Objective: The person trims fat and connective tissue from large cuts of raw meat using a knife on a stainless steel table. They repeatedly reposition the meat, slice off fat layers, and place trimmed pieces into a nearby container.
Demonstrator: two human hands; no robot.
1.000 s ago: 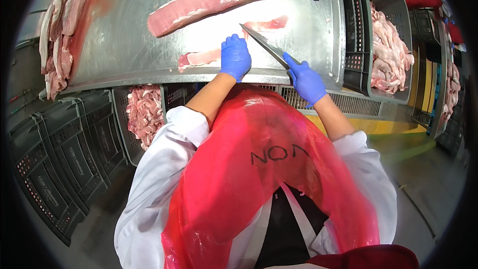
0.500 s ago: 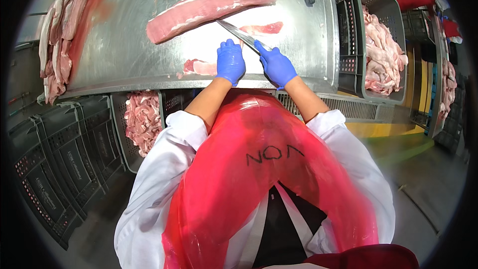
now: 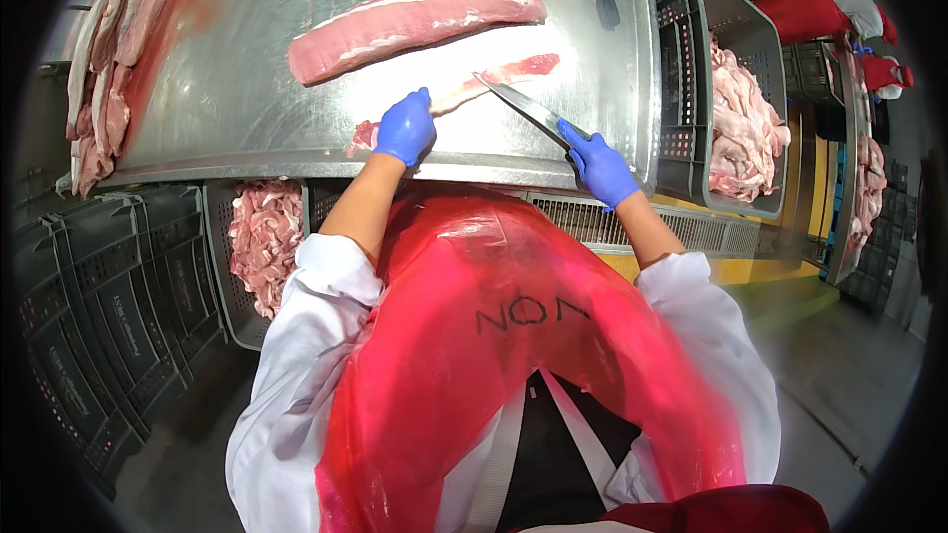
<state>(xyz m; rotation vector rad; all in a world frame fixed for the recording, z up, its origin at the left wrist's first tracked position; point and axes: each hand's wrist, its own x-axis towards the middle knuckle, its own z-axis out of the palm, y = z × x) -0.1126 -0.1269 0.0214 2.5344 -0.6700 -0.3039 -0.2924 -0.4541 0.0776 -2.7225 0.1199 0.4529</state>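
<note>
A long pink pork loin (image 3: 420,25) with white fat streaks lies on the steel table. Nearer to me, a thin strip of meat and fat (image 3: 523,69) stretches slantwise, its near left end poking out past my left hand (image 3: 406,126). That hand, in a blue glove, is closed on the strip, with most fingertips hidden. My right hand (image 3: 604,170), gloved alike, grips a knife (image 3: 525,107) by its dark handle. The blade slants up and left, its tip at the strip, below the loin; whether it touches the strip I cannot tell.
A second, dark-handled knife (image 3: 604,2) lies at the table's far right. Long meat pieces (image 3: 114,59) hang over the left edge. Grey crates of trimmings stand right (image 3: 780,163) and below left (image 3: 225,306). Stacked dark crates (image 3: 118,316) fill the left. Red-clad people (image 3: 810,12) are far right.
My hands have moved apart: the left to the left along the strip, the right to the right and nearer with the knife. The blade tip has left the loin's edge for the strip, now stretched out.
</note>
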